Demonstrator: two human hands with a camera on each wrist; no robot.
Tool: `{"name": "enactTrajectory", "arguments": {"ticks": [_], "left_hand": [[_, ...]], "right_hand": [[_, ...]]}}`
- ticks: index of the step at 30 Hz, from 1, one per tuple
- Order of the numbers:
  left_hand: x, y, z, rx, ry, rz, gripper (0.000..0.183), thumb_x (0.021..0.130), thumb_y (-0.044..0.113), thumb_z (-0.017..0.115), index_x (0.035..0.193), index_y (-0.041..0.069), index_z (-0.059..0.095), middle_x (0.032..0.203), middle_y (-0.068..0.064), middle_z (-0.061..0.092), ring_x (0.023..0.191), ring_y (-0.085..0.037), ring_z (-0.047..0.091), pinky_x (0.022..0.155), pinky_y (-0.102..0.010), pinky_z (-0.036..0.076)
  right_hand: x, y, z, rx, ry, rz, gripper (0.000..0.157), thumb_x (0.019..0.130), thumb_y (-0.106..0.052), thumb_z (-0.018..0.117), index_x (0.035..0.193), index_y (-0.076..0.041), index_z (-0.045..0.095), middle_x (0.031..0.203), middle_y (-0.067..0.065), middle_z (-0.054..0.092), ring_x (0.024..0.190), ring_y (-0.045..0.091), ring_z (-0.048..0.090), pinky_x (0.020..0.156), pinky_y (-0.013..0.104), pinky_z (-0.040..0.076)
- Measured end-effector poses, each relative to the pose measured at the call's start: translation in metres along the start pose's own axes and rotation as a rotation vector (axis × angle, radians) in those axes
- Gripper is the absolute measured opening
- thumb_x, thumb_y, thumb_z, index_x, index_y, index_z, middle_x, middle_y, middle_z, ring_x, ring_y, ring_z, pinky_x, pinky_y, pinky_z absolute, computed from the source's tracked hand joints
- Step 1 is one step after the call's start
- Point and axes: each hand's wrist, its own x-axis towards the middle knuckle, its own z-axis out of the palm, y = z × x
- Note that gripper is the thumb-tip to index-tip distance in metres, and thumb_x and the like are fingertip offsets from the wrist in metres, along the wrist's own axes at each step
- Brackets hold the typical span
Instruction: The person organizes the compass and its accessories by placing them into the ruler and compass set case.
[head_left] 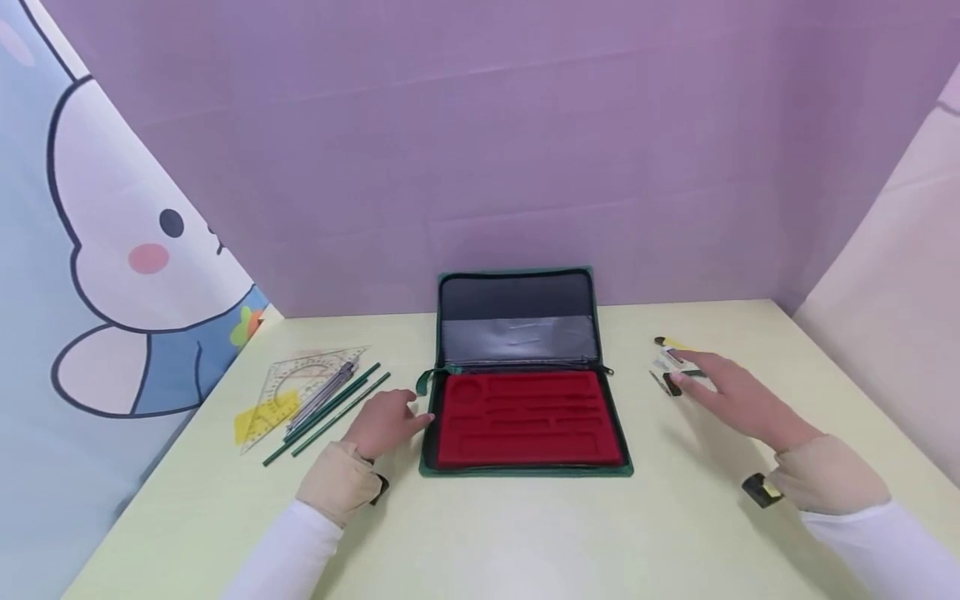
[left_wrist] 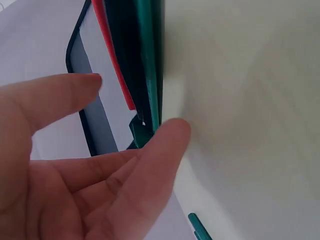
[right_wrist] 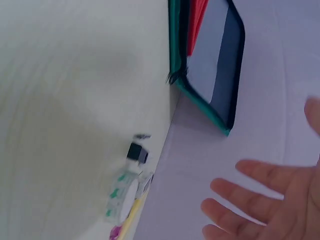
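Observation:
A green zip case [head_left: 525, 472] stands unfolded, its lid upright and its base holding a red moulded insert [head_left: 528, 446] with shaped hollows. Beside the case's left edge is my left hand [head_left: 382, 423], fingers loosely bent and apart, gripping nothing; whether a fingertip touches the edge, I cannot tell. On the right, my right hand [head_left: 738, 404] hovers with fingers spread over a group of small things. Among them are a small black block [right_wrist: 135, 151], a white piece with green marks [right_wrist: 121, 200] and a thin yellow item [right_wrist: 131, 218]. The hand partly hides them in the head view.
Left of the case lie clear set squares and a protractor [head_left: 303, 375], a yellow sheet [head_left: 266, 417], several dark green pencils [head_left: 341, 414] and thin grey sticks [head_left: 322, 394]. A green strap [head_left: 423, 383] hangs at the case's left side. A purple cloth wall [head_left: 517, 167] rises behind.

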Motion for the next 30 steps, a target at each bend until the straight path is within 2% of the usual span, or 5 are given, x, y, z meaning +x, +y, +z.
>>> {"name": "enactTrajectory", "arguments": {"ticks": [2,7,15,19,30], "left_hand": [[0.003,-0.002,0.001,0.007,0.019,0.012,0.036,0.084,0.024,0.068,0.103,-0.007,0.065,0.072,-0.007,0.069,0.069,-0.019,0.065,0.069,-0.037,0.051],[0.008,-0.004,0.002,-0.023,0.003,0.008,0.025,0.082,0.018,0.069,0.094,-0.004,0.068,0.054,0.000,0.063,0.057,-0.012,0.062,0.071,-0.037,0.051],[0.009,-0.004,0.002,-0.068,-0.017,-0.021,0.013,0.079,0.013,0.070,0.084,0.001,0.067,0.059,0.000,0.064,0.048,-0.008,0.059,0.062,-0.031,0.049],[0.010,-0.005,0.000,-0.078,-0.033,-0.034,0.008,0.079,0.012,0.069,0.078,0.005,0.066,0.057,0.002,0.062,0.047,-0.008,0.057,0.059,-0.028,0.047],[0.016,-0.001,0.003,-0.093,-0.045,-0.023,0.011,0.078,0.011,0.067,0.067,0.009,0.064,0.048,0.004,0.057,0.044,-0.008,0.055,0.057,-0.028,0.045]], "right_hand": [[0.002,0.004,-0.001,-0.004,0.025,0.021,0.054,0.100,-0.031,0.043,0.135,0.010,0.040,0.130,0.033,0.046,0.116,0.048,0.045,0.092,0.060,0.035],[0.004,0.014,-0.005,-0.040,0.053,0.085,0.054,0.100,-0.031,0.042,0.129,0.015,0.043,0.121,0.035,0.051,0.104,0.048,0.053,0.085,0.059,0.041],[0.006,0.037,-0.008,-0.104,0.066,0.035,0.031,0.092,-0.013,0.056,0.110,0.011,0.058,0.107,0.030,0.062,0.093,0.044,0.061,0.080,0.054,0.046],[0.013,0.045,-0.005,-0.126,0.026,0.026,0.023,0.087,-0.010,0.062,0.101,0.008,0.062,0.095,0.024,0.065,0.085,0.037,0.063,0.076,0.049,0.048],[0.024,0.051,-0.003,-0.199,-0.138,0.091,0.038,0.080,-0.014,0.069,0.102,0.014,0.057,0.093,0.029,0.063,0.087,0.045,0.060,0.079,0.055,0.046]]}}
